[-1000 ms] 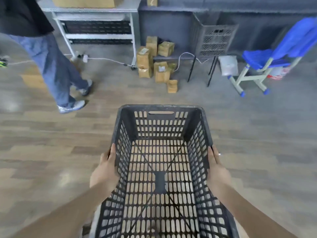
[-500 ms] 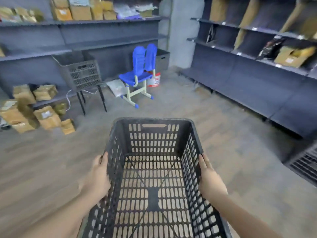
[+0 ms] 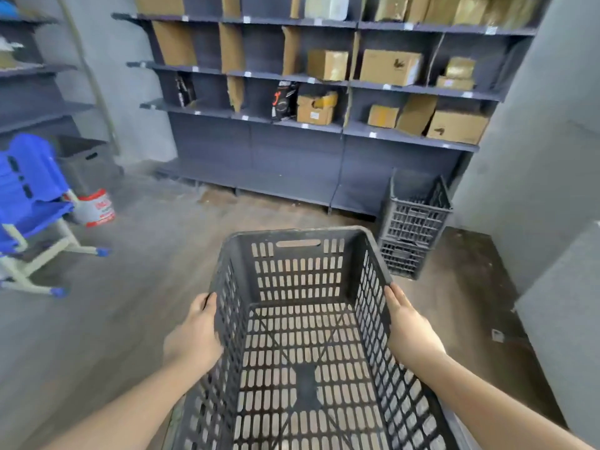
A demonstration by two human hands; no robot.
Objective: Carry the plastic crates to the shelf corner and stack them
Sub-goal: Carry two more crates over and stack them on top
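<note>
I hold a black slotted plastic crate [image 3: 298, 274] in front of me, open side up and empty, above the wooden floor. My left hand [image 3: 194, 332] grips its left wall and my right hand [image 3: 409, 329] grips its right wall. Ahead to the right, a stack of two dark crates [image 3: 412, 228] stands on the floor in the corner between the dark shelf unit [image 3: 292, 151] and a grey wall [image 3: 526, 157]. The stack is about a crate's length beyond the far rim of the crate I carry.
The shelves carry several cardboard boxes [image 3: 389, 68]. A blue chair [image 3: 29, 203] stands at the left with a red-and-white bucket [image 3: 95, 207] and a grey bin [image 3: 87, 164] behind it. A grey block [image 3: 565, 319] juts in at the right.
My view has swung to the right: the walking person, then the chair in the middle, have slid off to the left, and the shelf corner with the crate stack has come into view. My grip is unchanged.
</note>
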